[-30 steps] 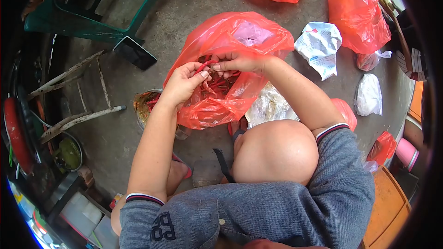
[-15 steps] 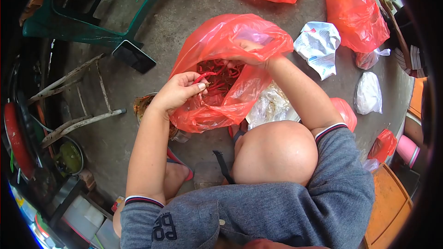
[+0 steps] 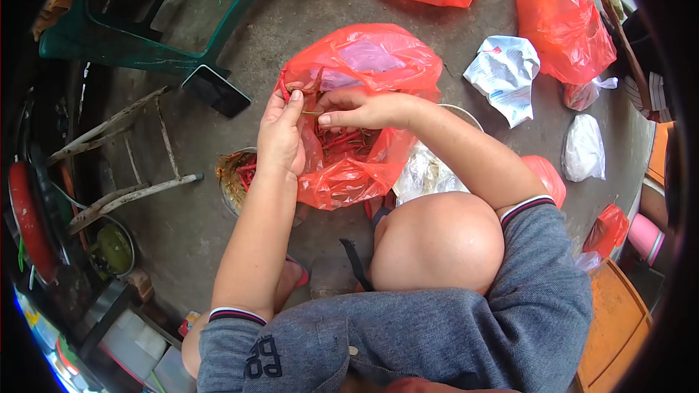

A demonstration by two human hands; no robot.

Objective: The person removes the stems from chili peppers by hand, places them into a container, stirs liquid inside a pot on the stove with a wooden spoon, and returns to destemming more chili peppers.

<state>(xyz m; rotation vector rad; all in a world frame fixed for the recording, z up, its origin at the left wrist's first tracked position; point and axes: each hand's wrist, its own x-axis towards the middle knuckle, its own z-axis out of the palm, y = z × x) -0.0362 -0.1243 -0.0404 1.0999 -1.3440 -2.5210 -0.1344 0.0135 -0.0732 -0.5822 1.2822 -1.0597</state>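
While both hands, left hand (image 3: 280, 135) and right hand (image 3: 357, 109), pinch one chili (image 3: 309, 111) over the red bag (image 3: 364, 65), a hard tug could snap it.

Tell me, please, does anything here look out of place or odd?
One thing stands out: a smartphone lies flat on the bare concrete floor, beside the green plastic chair. The hands, left and right, work at the red bag of chillies; nothing looks spilled.
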